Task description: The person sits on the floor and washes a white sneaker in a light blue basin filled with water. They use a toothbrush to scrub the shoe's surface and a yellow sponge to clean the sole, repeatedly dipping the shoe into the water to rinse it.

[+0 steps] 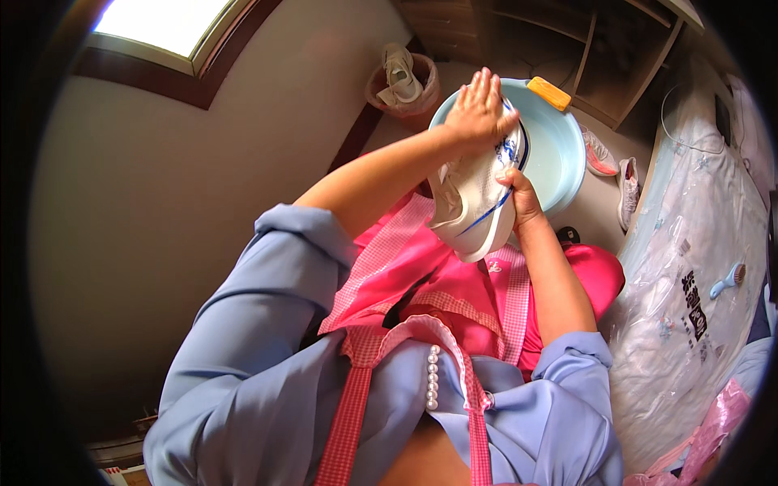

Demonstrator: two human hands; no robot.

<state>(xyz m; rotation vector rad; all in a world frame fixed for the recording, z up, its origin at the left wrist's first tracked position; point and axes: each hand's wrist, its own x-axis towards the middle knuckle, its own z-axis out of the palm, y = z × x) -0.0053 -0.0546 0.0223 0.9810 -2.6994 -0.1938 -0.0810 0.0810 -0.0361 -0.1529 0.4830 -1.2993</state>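
A white sneaker with blue markings is held tilted over my lap and the near edge of a light blue plastic basin. My right hand grips its side near the sole, thumb on the upper. Over the far part of the shoe lies my left hand, flat, fingers stretched out and thumb apart; its palm side is hidden. Pale liquid shows inside the basin. An orange-yellow block, possibly soap, rests on the basin's far rim.
A pink bin holding white shoes stands beyond the basin, by the wall. Another pair of shoes is on the floor at right. A plastic-covered bed carries a blue-handled brush. Wooden shelving stands at the back.
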